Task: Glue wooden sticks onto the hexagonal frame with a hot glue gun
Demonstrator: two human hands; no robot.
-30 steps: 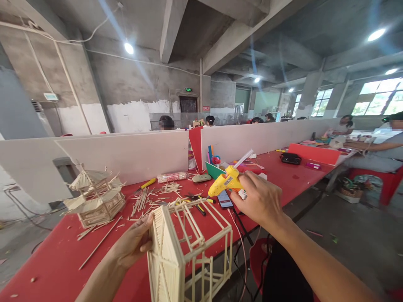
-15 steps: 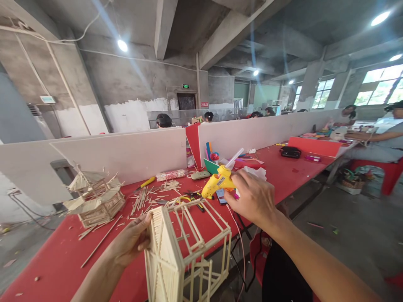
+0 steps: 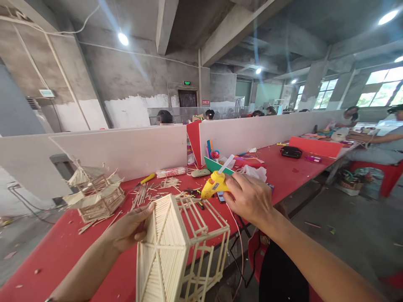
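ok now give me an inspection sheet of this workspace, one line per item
Surface: red tabletop, with small pale scraps on it.
Work in hand: pale wooden-stick frame, partly slatted, partly open; yellow plastic glue gun.
Clutter: loose pale sticks, slim yellow-handled tool, crumpled white plastic bag, pale pagoda-like stick model.
Left hand: grips the frame's upper left edge.
Right hand: holds the glue gun, nozzle near the frame's upper bars; contact unclear.
Cables: thin pink cable runs down past the tabletop's edge.
Surroundings: long white partition behind; seated person far right.
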